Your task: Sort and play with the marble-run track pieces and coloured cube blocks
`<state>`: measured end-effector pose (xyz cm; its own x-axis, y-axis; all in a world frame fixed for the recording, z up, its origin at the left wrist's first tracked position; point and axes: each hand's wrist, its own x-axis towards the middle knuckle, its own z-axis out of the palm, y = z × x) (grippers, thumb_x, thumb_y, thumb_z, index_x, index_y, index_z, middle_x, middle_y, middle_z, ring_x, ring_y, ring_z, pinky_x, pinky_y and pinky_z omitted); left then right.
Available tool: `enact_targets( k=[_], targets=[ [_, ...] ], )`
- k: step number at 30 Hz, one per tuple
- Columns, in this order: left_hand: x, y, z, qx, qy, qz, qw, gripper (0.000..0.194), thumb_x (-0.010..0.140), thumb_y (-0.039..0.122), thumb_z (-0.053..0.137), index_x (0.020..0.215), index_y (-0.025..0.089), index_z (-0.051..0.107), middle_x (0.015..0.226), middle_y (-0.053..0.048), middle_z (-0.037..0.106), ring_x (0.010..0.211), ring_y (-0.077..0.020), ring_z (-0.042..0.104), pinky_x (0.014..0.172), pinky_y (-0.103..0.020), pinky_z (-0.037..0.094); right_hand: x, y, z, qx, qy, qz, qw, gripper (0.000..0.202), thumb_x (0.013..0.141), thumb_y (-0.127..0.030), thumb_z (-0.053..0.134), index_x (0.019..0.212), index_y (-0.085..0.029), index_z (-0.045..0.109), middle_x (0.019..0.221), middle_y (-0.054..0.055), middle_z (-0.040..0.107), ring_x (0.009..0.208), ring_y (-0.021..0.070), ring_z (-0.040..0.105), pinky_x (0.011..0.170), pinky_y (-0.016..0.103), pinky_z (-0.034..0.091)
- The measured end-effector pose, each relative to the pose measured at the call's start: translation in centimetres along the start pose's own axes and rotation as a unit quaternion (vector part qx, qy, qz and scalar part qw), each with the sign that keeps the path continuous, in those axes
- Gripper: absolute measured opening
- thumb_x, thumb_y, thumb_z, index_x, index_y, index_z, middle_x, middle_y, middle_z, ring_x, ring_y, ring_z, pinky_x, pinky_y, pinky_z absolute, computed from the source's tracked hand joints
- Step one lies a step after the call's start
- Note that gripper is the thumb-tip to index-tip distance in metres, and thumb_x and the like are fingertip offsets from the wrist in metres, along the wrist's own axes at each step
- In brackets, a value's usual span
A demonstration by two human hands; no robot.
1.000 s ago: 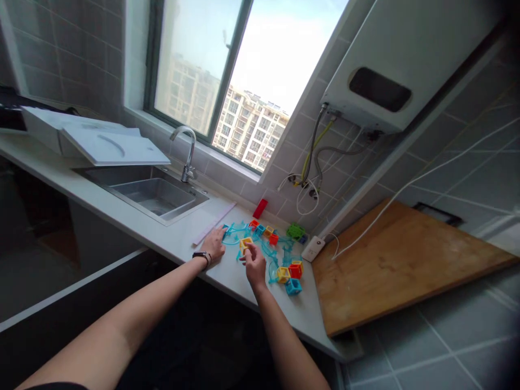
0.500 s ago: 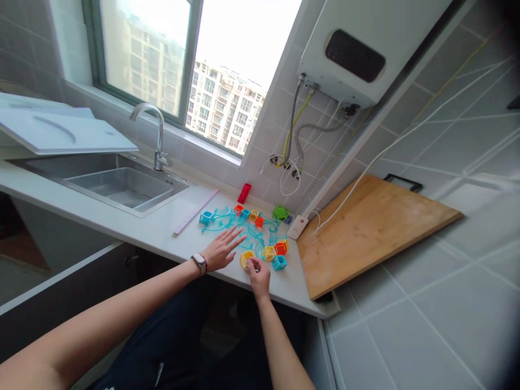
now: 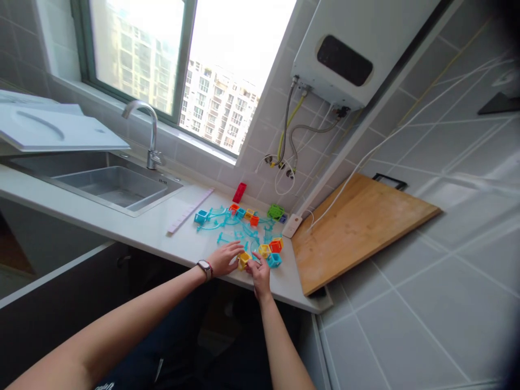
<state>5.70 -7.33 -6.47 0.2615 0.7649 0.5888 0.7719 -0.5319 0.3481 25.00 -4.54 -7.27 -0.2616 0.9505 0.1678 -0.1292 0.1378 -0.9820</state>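
Observation:
Near the counter's front edge, a yellow open-frame cube (image 3: 244,261) is between my two hands. My left hand (image 3: 224,260), with a watch on its wrist, bends its fingers against the cube's left side. My right hand (image 3: 260,273) grips the cube's right side with thumb and fingers, which partly hide it. Just beyond my right hand sit another yellow cube (image 3: 264,250), an orange-red cube (image 3: 275,247) and a blue cube (image 3: 275,260). Behind my hands lie several translucent blue curved track pieces (image 3: 221,225).
A blue cube (image 3: 200,216) and a row of small coloured cubes stand farther back. A red piece (image 3: 239,192) and a green piece (image 3: 275,211) are by the wall. Left are a pale strip (image 3: 190,212) and the sink (image 3: 109,187); a wooden board (image 3: 361,233) leans right.
My left hand has moved right and down from over the track pieces to the yellow cube, its spread fingers now bent around it. My right hand still holds the cube. The view shifted slightly.

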Motion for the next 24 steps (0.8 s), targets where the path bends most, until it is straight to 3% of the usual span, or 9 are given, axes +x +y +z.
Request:
enact_targets(
  k=[6, 11, 15, 20, 24],
  targets=[
    [-0.2, -0.2, 0.0, 0.016, 0.056, -0.044, 0.997, 0.033, 0.083, 0.006, 0.054, 0.110, 0.021, 0.063, 0.113, -0.009, 0.068, 0.122, -0.0266, 0.058, 0.108, -0.043, 0.050, -0.2, -0.3, -0.2, 0.004, -0.005, -0.002, 1.000, 0.055, 0.078, -0.043, 0.079, 0.122, -0.014, 0.064, 0.084, 0.007, 0.077, 0.075, 0.0201, 0.072, 0.075, 0.034, 0.059],
    [-0.1, -0.3, 0.1, 0.033, 0.067, -0.068, 0.995, 0.035, 0.081, 0.004, 0.053, 0.111, 0.020, 0.063, 0.108, -0.010, 0.069, 0.114, -0.0266, 0.062, 0.101, -0.042, 0.053, -0.3, 0.3, -0.1, -0.036, 0.051, -0.027, 0.998, 0.042, 0.084, -0.048, 0.071, 0.108, -0.013, 0.068, 0.083, 0.009, 0.077, 0.066, 0.0176, 0.069, 0.065, 0.031, 0.058],
    [-0.2, -0.6, 0.6, 0.042, 0.072, -0.084, 0.993, 0.042, 0.078, 0.002, 0.055, 0.115, 0.020, 0.065, 0.111, -0.010, 0.072, 0.123, -0.0281, 0.061, 0.106, -0.045, 0.051, -0.4, 0.7, -0.2, -0.104, 0.113, -0.071, 0.986, 0.040, 0.090, -0.049, 0.061, 0.107, -0.014, 0.066, 0.082, 0.009, 0.074, 0.062, 0.0178, 0.066, 0.057, 0.031, 0.056],
    [-0.3, -0.9, 1.1, 0.038, 0.069, -0.092, 0.993, 0.042, 0.079, 0.002, 0.057, 0.116, 0.020, 0.068, 0.113, -0.010, 0.074, 0.126, -0.0285, 0.061, 0.107, -0.046, 0.050, 0.8, -0.3, -2.4, -0.231, 0.167, -0.157, 0.946, 0.032, 0.091, -0.043, 0.059, 0.104, -0.015, 0.068, 0.107, 0.015, 0.068, 0.087, 0.0228, 0.066, 0.071, 0.034, 0.057],
    [-0.3, -0.8, 0.9, 0.034, 0.068, -0.102, 0.992, 0.040, 0.081, 0.006, 0.058, 0.117, 0.019, 0.068, 0.116, -0.013, 0.073, 0.127, -0.0300, 0.061, 0.107, -0.048, 0.050, 2.5, -0.9, -4.0, -0.307, 0.128, -0.195, 0.923, 0.031, 0.090, -0.037, 0.057, 0.110, -0.016, 0.069, 0.120, 0.017, 0.064, 0.099, 0.0248, 0.065, 0.080, 0.036, 0.058]
  ],
)
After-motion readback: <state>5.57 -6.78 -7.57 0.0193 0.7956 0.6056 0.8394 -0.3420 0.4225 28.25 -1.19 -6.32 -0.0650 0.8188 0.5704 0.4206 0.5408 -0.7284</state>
